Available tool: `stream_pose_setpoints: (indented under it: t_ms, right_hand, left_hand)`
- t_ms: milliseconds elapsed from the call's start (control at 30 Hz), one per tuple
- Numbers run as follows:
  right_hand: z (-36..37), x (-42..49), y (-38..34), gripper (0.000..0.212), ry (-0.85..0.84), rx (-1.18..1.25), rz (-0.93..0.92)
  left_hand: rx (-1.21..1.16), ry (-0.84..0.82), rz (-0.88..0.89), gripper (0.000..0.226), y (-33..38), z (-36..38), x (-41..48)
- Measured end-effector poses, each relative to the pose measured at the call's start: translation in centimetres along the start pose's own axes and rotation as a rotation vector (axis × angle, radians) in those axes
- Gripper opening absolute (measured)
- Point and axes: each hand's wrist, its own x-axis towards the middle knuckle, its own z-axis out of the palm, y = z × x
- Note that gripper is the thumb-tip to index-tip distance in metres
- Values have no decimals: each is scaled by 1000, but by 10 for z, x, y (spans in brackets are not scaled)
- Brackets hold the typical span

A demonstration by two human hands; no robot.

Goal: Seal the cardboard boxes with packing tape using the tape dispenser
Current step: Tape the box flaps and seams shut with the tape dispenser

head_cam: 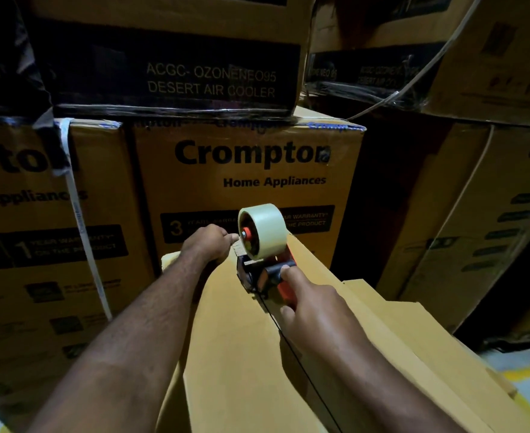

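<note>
A plain brown cardboard box [235, 332] lies in front of me, its two top flaps meeting in a dark seam down the middle. On that seam near the far end stands the tape dispenser [265, 270], red and black, with a pale roll of packing tape [265, 228] on its hub. My right hand [310, 298] grips the dispenser's red handle from behind. At the box's far edge my left hand [209, 242] pinches the tape end just left of the roll.
Large printed appliance cartons [251, 170] are stacked close behind and on both sides, forming a wall. A white strap [79, 214] runs down the left carton. A flat piece of cardboard [413, 332] lies under the box on the right. Grey floor [519, 364] shows at the lower right.
</note>
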Motion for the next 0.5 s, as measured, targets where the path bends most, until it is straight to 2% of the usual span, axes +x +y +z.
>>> stream_pose_setpoints:
  t_ms: [133,233,333,433,500]
  right_hand:
    - [-19,-50,13,48,-87,-1,78]
    - [-18,-74,15,52,-116,1,131]
    - [-15,-78,14,54,-70,1,127]
    - [-17,-78,16,55,-57,26,137]
    - [-20,-79,17,54,-61,19,132]
  left_hand:
    - [-15,-5,13,40,-1,-1,-1]
    - [72,-8,37,44,3,-3,-10]
    - [150,-51,204,50,10,1,-28]
    - [190,-238,402,52,18,9,-62]
    - [277,-293,482,52,19,15,-78]
